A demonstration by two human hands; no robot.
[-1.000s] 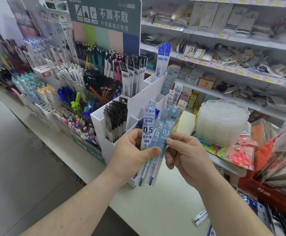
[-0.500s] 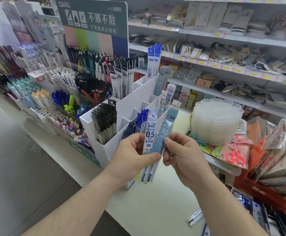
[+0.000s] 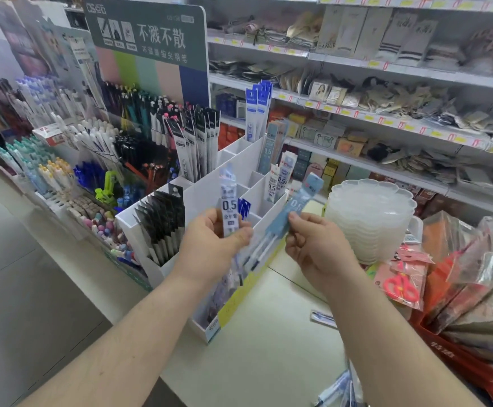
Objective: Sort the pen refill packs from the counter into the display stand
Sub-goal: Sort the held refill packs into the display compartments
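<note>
While we sort: left hand (image 3: 210, 248) pinches white refill pack (image 3: 229, 205), right hand (image 3: 318, 245) pinches blue refill pack (image 3: 293, 208), display stand (image 3: 210, 186) just beyond. Next, we judge: match compartments.

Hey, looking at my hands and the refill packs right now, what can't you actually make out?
- Head view: small print on the white pack in the left hand, motion-blurred; only "0.5" reads.
- Size number on the blue pack in the right hand, blurred.
- Packs on the counter at bottom, cut by the frame edge.
- Floors of the stand compartments, hidden by walls.
</note>
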